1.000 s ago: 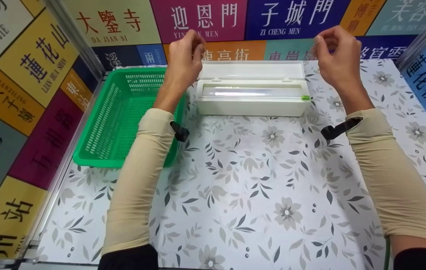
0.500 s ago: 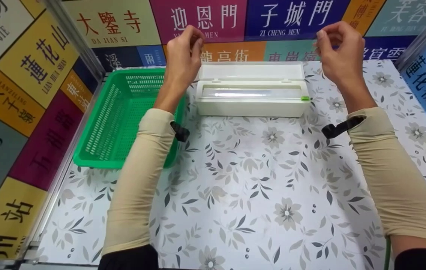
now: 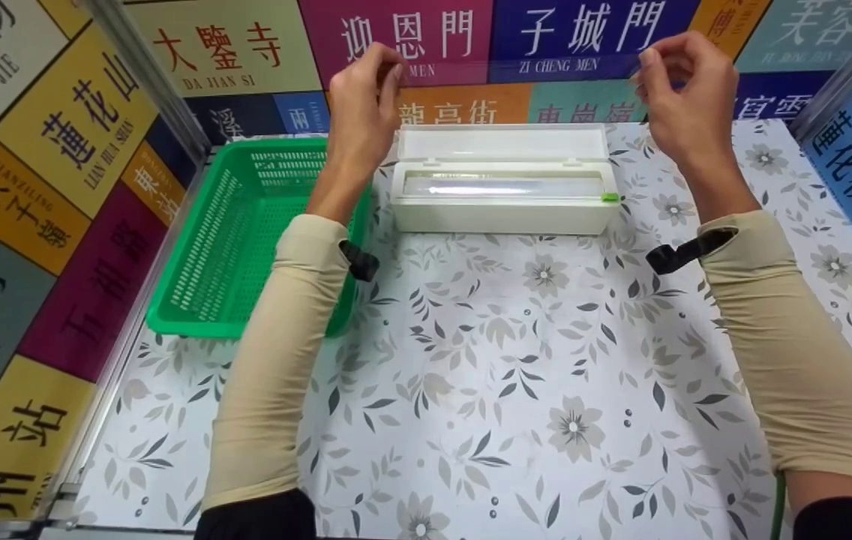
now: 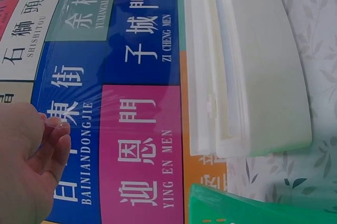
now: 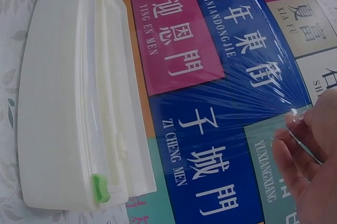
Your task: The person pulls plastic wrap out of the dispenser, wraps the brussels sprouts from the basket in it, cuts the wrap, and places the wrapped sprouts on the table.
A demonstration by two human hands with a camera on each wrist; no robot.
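A clear sheet of cling film (image 5: 250,95) is stretched between the two hands, creased toward the fingertips in both wrist views. My left hand (image 3: 362,112) pinches one corner between thumb and fingers; my right hand (image 3: 696,105) pinches the opposite corner. Both are raised behind a white cling film dispenser (image 3: 501,217) lying on the table. Its lid (image 3: 501,142) is tipped back, and a film roll (image 3: 508,185) shows inside. The green slide cutter (image 3: 610,197) sits at the right end of the dispenser's front edge.
To the left of the dispenser stands a green plastic basket (image 3: 190,324), partly hidden behind the left forearm. The table has a floral cover (image 3: 501,375). Colourful panels with Chinese lettering (image 3: 411,37) wall off the back and both sides.
Both hands have risen slightly and moved a little farther apart with the cling film pinched between them. The dispenser and basket have stayed in place.
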